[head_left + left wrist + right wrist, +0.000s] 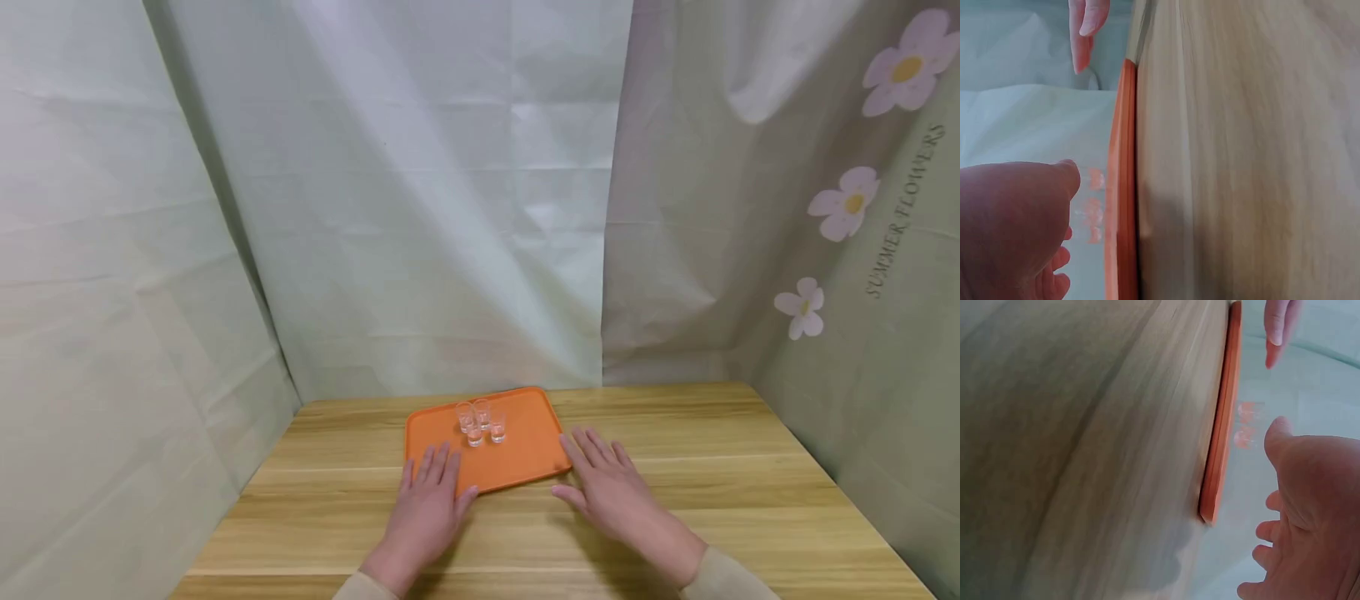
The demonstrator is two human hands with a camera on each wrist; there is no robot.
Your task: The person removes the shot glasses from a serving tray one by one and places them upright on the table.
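At the far left, the worktop [315, 467] is bordered by a pale sheet [127, 275]. Next to it, the left hand [427, 508] is seen at the near left part of an orange tray [525, 458], whose near rim is overlapped by the fingers in the head view. Its grip is spread, with fingers straight and thumb held out, and nothing is pinched. A gap between thumb and tray is shown in the left wrist view (whether the tray is touched by the fingertips cannot be told).

The tray is laid flat on the worktop, beyond and between the two hands, its long axis set roughly left to right and its right end angled slightly away. On it, four small clear glasses [483, 423] are stood upright, close together, left of the middle and toward the far side; they are reached more nearly by the left hand. At the tray's near right corner the right hand [615, 492] is placed, mostly outside the tray, its grip likewise spread and holding nothing, its fingers pointed forward and leftward. Farther right, a flowered sheet [847, 358] is hung.
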